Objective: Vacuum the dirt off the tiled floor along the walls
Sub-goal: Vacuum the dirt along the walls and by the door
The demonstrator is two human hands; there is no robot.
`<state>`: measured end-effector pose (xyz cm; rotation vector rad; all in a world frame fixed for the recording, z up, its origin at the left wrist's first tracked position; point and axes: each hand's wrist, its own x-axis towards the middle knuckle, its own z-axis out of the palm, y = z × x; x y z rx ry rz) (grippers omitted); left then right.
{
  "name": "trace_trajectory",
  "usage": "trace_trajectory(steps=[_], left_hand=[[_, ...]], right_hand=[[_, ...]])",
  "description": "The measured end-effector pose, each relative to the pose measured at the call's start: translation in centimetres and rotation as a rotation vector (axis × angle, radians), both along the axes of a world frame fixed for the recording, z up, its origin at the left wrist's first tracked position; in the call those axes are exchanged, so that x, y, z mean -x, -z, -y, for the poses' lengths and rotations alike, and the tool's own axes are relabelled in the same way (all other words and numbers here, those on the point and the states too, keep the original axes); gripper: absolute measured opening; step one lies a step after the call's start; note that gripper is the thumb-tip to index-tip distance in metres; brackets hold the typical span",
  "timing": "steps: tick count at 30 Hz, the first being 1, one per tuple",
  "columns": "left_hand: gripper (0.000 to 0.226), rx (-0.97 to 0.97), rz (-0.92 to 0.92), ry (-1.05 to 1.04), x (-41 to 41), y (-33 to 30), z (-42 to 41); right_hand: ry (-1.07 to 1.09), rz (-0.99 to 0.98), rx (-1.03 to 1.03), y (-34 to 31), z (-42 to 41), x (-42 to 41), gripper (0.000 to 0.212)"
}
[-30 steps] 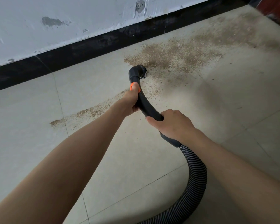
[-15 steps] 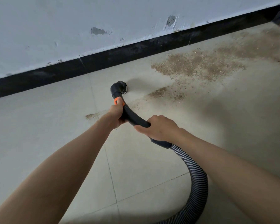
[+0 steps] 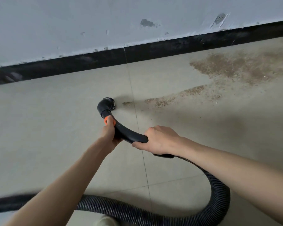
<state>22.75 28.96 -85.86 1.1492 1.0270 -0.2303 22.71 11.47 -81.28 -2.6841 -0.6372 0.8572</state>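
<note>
Hose [image 3: 219, 199] runs in from your lower left and loops up on the right to the curved wand [image 3: 129, 133]. Your left hand [image 3: 108, 133] is wrapped round the wand just below its orange collar [image 3: 105, 119]; the nozzle [image 3: 106, 103] sits on the tiles [image 3: 47, 121], well short of the baseboard [image 3: 88, 60]. Your right hand [image 3: 160, 138] is curled round the wand's rear end. Dirt [image 3: 232, 69] starts just right of the nozzle and spreads toward the wall [image 3: 72, 23] at far right.

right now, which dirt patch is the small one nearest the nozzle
Follow the black baseboard to its seam, then drop down the floor's grout line. The small patch lies just left of it, right of the nozzle: a tiny tan smear, detached from the long streak.
</note>
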Motion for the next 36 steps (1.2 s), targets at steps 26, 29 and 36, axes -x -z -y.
trace_trajectory(steps=[26, 29, 36], left_hand=[[0.037, 0.002, -0.002, 0.192, 0.8, 0.1, 4.2], [0.035, 0.011, 0.0, 0.21, 0.5, 0.1, 5.1], [0.039, 0.009, -0.008, 0.244, 0.5, 0.4, 7.0]], right_hand=[[0.166, -0.008, 0.06, -0.8, 3.3, 4.0, 0.054], [0.185, -0.001, 0.066, -0.7, 4.0, 4.1, 0.055], [0.213, -0.006, 0.07, -0.5, 5.7, 4.7, 0.055]])
